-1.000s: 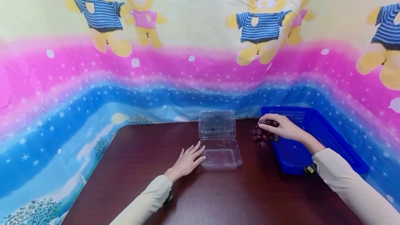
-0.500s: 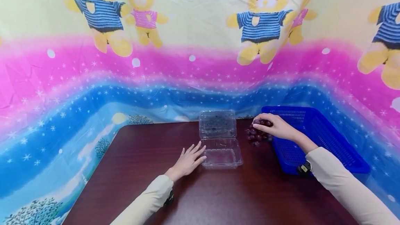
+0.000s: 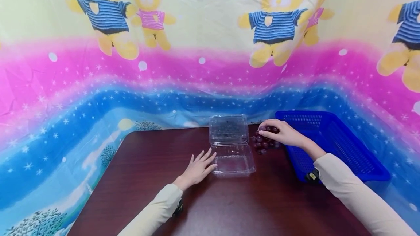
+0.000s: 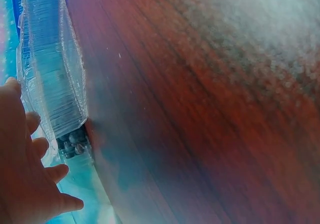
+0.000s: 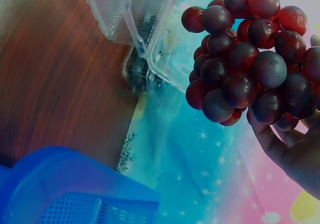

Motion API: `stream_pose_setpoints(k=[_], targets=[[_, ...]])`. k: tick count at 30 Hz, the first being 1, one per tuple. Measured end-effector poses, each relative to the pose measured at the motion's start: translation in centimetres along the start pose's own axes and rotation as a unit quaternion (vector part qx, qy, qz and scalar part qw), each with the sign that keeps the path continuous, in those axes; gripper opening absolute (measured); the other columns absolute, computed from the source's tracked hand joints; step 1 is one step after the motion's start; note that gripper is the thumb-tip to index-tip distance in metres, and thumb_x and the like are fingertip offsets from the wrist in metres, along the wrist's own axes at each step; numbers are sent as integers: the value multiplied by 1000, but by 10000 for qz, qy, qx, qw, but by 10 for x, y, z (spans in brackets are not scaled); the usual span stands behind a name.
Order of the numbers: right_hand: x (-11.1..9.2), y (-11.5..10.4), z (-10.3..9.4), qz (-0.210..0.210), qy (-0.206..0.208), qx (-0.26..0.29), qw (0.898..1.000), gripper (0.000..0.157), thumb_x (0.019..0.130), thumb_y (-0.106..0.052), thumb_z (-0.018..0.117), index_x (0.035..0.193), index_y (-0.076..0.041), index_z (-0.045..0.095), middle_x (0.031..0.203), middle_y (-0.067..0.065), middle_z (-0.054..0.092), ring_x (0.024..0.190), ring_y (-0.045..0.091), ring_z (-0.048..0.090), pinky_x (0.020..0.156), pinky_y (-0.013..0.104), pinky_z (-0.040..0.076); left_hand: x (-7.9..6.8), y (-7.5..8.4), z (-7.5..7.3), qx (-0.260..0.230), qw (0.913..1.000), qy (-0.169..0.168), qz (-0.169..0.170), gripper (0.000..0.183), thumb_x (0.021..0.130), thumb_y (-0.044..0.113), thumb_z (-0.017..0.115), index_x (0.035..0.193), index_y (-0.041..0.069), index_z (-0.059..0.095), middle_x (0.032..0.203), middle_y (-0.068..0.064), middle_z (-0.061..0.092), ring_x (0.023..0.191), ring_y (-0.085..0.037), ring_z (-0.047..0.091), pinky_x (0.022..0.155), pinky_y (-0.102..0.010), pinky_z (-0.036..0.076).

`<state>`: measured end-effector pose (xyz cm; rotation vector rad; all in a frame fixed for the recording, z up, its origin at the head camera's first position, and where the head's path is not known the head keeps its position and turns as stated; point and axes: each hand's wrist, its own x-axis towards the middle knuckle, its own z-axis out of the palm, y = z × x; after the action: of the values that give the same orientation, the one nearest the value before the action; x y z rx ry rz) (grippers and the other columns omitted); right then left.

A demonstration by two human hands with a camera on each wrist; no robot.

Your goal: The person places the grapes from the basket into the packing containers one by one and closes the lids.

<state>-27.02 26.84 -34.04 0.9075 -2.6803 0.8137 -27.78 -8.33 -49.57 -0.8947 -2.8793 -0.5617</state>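
Observation:
My right hand (image 3: 280, 132) grips a bunch of dark red grapes (image 5: 240, 59) from above, between the blue basket and the clear plastic box. In the right wrist view the bunch fills the upper right, with the fingers curled at its side. The hinged clear box (image 3: 233, 161) stands with its lid (image 3: 228, 129) raised at the back, its base showing bare plastic. My left hand (image 3: 197, 167), fingers spread and straight, lies with its fingertips at the box's left rim. In the left wrist view that hand (image 4: 30, 169) shows beside the box (image 4: 52, 64).
A blue perforated basket (image 3: 357, 156) stands at the right of the dark wooden table (image 3: 164, 148). Small dark round things (image 4: 72, 141) show behind the clear box. A printed cloth with bears (image 3: 203, 83) hangs along the table's back edge.
My right hand has moved left with the grapes, away from the basket's edge and closer to the clear box. The left hand has stayed at the box's rim.

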Motion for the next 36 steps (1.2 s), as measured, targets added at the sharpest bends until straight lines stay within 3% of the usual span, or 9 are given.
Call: stream_pose_setpoints(k=[9,20,36], targets=[[7,-6,5,-62,-44,176,9998,17,91,-29,59,106,-23,64,102,-10,62,98,15,52,81,40,43,1,0,-2,-36,10000,3,-2,58,96,52,34,146,23,32,154,-4,22,138,-36,24,103,-69,15],[10,-7,13,-225,-6,119,9997,14,90,-30,61,103,-28,63,101,-12,61,95,11,53,81,38,44,1,0,-1,7,10000,16,-45,57,96,51,34,146,23,32,154,-3,22,139,-35,22,104,-68,15],[15,-14,25,-362,-92,211,9991,15,91,-28,60,105,-25,63,103,-12,61,96,10,53,83,37,45,1,3,-1,164,9999,27,0,60,95,55,32,144,21,35,152,-4,26,138,-34,25,104,-67,16]])
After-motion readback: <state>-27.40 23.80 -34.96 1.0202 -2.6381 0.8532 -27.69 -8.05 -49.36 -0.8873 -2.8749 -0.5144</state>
